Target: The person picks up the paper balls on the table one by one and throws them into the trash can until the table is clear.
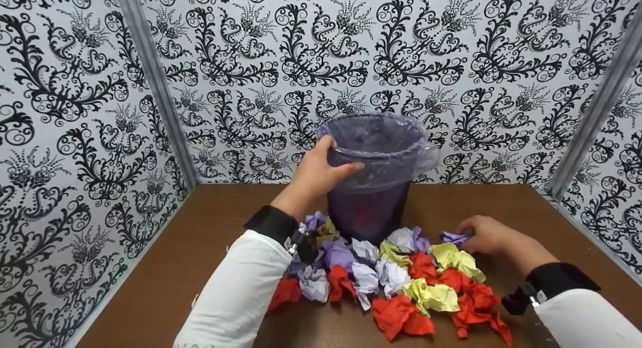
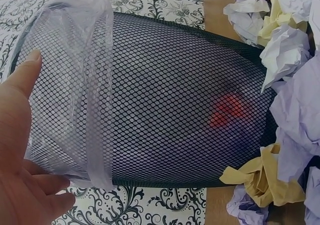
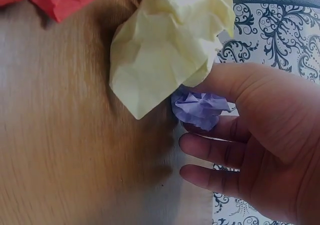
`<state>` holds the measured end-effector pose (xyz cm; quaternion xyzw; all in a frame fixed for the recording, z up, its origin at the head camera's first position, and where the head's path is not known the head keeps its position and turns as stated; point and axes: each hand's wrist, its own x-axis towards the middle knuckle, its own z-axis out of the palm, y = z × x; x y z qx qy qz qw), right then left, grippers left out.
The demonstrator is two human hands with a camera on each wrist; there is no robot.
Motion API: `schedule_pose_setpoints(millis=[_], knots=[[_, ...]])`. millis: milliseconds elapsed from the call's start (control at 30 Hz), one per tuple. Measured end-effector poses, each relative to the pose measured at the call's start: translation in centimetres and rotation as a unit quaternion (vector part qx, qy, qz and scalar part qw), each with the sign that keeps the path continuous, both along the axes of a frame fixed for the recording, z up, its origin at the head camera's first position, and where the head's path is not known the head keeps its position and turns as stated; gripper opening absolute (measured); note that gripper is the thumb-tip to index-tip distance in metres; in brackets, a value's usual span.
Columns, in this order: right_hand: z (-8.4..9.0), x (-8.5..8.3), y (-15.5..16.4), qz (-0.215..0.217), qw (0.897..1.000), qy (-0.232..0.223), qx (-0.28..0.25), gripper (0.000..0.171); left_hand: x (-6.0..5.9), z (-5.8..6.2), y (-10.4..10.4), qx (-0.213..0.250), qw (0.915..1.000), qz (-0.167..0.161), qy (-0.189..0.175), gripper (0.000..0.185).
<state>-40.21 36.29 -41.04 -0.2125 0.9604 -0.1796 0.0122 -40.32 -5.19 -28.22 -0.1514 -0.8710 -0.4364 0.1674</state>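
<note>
A dark mesh wastebasket (image 1: 368, 207) with a clear plastic liner (image 1: 386, 162) folded over its rim stands upright on the table. My left hand (image 1: 316, 170) holds it at the rim on its left side, over the liner. A reddish patch shows through the mesh (image 2: 165, 100) low in the basket in the left wrist view. To the right of the basket, my right hand (image 1: 489, 235) pinches a purple crumpled paper (image 3: 200, 107) between thumb and fingers, close to the tabletop. Beside that hand lies a yellow crumpled paper (image 3: 160, 50).
Several crumpled papers lie in front of the basket: red (image 1: 401, 318), white (image 1: 313, 283), purple (image 1: 338, 255) and yellow (image 1: 431, 295). The brown table (image 1: 200, 237) meets patterned wall panels (image 1: 241, 77) at the back and sides.
</note>
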Motion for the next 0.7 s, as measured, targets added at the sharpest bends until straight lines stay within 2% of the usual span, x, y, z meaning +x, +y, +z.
schedule_pose_setpoints(millis=[133,400,567,700], knots=[[0.4,0.3,0.1,0.002,1.0,0.001,-0.002,0.02,0.1,0.1,0.0,-0.012,0.9999,0.005,0.008,0.07],[1.4,1.0,0.5,-0.009,1.0,0.001,-0.025,0.018,0.2,0.1,-0.1,-0.005,0.9999,0.01,-0.002,0.076],[2.6,1.8,0.9,-0.015,0.999,0.019,-0.04,0.02,0.1,0.0,0.0,-0.005,0.9999,0.012,0.0,0.074],[4.2,2.6,0.8,-0.022,0.999,0.018,-0.036,0.021,0.0,-0.1,0.0,0.0,1.0,0.007,-0.001,0.073]])
